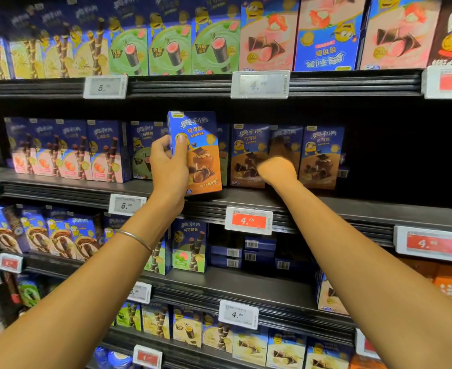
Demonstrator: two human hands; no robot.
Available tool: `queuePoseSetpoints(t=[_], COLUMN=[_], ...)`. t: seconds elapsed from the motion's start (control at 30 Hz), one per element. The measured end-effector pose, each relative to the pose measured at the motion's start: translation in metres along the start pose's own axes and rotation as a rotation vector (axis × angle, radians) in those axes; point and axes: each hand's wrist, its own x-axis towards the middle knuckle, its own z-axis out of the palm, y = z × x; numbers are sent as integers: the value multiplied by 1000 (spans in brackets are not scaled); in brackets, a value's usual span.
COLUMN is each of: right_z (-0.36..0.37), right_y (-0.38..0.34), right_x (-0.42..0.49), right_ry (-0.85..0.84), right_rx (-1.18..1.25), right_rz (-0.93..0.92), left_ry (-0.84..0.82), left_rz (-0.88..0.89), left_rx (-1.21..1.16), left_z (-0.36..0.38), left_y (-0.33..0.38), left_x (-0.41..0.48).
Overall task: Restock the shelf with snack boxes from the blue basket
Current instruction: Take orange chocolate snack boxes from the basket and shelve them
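Observation:
My left hand [169, 166] grips a blue and brown snack box [202, 155] by its left edge, thumb across the front. It holds the box upright just in front of the middle shelf [352, 206]. My right hand [276, 170] reaches into that shelf, against a row of matching brown boxes [322, 155]. Its fingers are hidden behind the back of the hand, at a blurred box [284, 142] in the middle of the row. The blue basket is out of view.
Pink and green boxes [67, 150] fill the middle shelf's left part. Right of the brown row is a dark gap [406, 155]. Price tags [248, 221] line the shelf edges. Stocked shelves lie above and below.

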Motion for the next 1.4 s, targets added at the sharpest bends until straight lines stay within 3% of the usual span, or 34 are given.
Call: queuePoseSetpoints(t=[0.17,0.33,0.43,0.5,0.63,0.77,0.9,1.0,1.13,1.3,1.4], right_z=[0,-7,-15,-21,-37,-55,-69,-66,-55,-46,-43], right_y=[2,11,4,6,24,54,86,100,96,81,77], right_x=[-4,-17,-30,-38,-39,-24,-8,0,4,8,14], right_ry=[5,166,-95,-211,-163,-36,142,182,167,154,170], right_rx=[-12,322,671,727,671,628,480,298,167,32,10], right_rz=[-52,-114,-173,-199,-234,-179,-47,1,-3,8,-24], left_ry=[-40,-75,-125,-173,-222,-382,-391,-425,-597,-683,-716], left_rz=[-11,35,40,17,67,182,623,805,700,526,573], left_rx=[0,12,10,3,84,424,924,1060,1173,1283,1270], left_z=[2,12,29,42,69,90,99,105,114,125,131], left_y=[-2,-3,0,3,3,2,4,11,18,17,16], left_x=[-2,-2,-6,-10,-18,-22,-20,-14,-4,10,18])
